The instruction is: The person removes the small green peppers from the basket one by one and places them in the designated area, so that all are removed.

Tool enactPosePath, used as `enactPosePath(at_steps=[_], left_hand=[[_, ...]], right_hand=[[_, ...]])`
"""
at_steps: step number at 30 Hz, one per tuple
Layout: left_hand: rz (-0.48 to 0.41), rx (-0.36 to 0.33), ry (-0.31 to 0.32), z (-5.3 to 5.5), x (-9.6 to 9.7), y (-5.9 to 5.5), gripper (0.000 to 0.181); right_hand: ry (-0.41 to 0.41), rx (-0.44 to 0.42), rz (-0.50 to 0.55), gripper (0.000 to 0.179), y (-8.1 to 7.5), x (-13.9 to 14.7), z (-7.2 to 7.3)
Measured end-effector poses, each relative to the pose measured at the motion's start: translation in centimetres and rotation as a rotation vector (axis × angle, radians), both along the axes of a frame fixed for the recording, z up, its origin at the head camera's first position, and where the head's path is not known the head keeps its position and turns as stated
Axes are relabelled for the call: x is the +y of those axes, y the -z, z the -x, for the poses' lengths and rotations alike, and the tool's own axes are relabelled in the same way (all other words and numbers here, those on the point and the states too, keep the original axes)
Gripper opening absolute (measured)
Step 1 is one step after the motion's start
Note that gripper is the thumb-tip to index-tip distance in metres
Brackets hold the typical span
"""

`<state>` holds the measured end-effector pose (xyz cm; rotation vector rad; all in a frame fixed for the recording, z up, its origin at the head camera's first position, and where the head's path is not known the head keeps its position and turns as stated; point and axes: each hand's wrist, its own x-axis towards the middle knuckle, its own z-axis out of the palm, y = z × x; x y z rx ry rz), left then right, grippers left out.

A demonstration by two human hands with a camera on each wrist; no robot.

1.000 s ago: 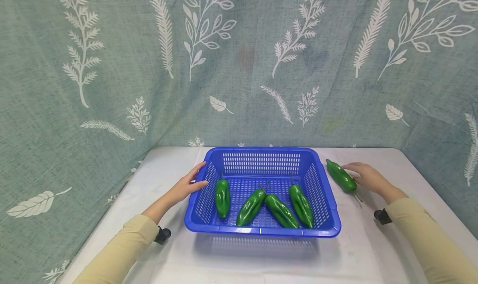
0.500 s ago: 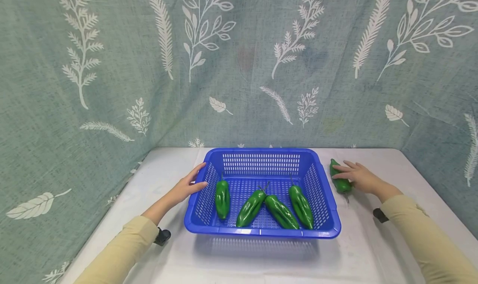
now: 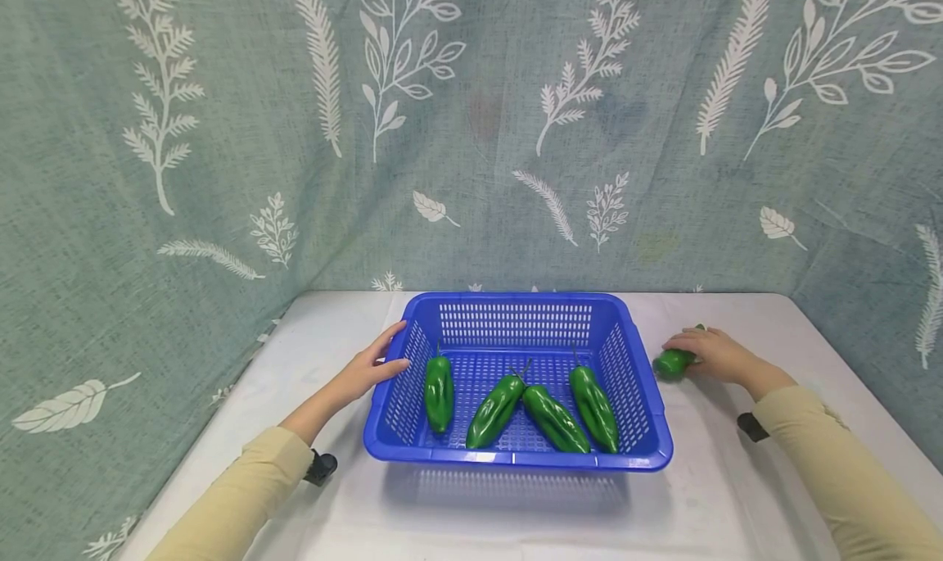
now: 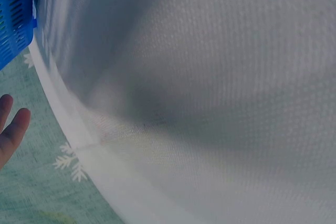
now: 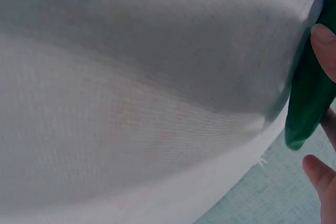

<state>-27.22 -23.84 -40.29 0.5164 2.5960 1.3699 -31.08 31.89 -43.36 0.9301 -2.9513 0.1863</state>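
Observation:
My right hand (image 3: 718, 356) holds a glossy green pepper (image 3: 672, 364) on the table right of the basket, its fingers over the middle. In the right wrist view the thumb lies against that same pepper (image 5: 308, 95), whose tapered tip points down. A blue slotted plastic basket (image 3: 508, 460) stands in front of me with several green peppers inside, among them one at the left (image 3: 439, 393) and one at the right (image 3: 593, 409). My left hand (image 3: 363, 371) is at the basket's left rim, fingers and thumb spread; whether they touch it is hard to tell.
A white cloth (image 3: 707, 495) covers the table. Behind and at the sides hangs a green curtain (image 3: 486, 217) with white leaf prints. A black strap mount (image 3: 751, 427) sits under the right wrist, another (image 3: 320, 468) under the left.
The right hand has closed around the loose pepper and turned it, so its thick end now faces the basket and its tip points away. The left hand and basket have stayed put.

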Motion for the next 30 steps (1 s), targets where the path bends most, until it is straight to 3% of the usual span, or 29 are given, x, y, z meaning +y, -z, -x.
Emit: enactPosePath(at_steps=[3,7,15,20,25,30], left_hand=[[0.011,-0.007,-0.001,-0.7,0.5,-1.1,0.065],[0.011,-0.011,-0.003,-0.8,0.7,-1.2,0.065],[0.008,-0.003,-0.015,1.1,-0.7,1.6,0.068],[-0.004,-0.010,-0.019,1.2,-0.9,1.8,0.068],[-0.009,-0.011,-0.020,1.2,-0.8,1.7,0.068],[0.007,-0.004,-0.021,1.1,-0.8,1.7,0.068]], right_hand=[[0.025,0.001,0.004,0.043,0.2,0.2,0.1],[0.110,-0.054,0.040,0.045,0.2,0.4,0.0],[0.259,-0.141,0.121,0.051,-0.4,0.8,0.2],[0.319,-0.184,0.170,0.055,-1.1,1.1,0.2],[0.387,-0.282,0.276,0.065,-1.6,1.3,0.0],[0.413,-0.303,0.350,0.067,-1.4,1.1,-0.2]])
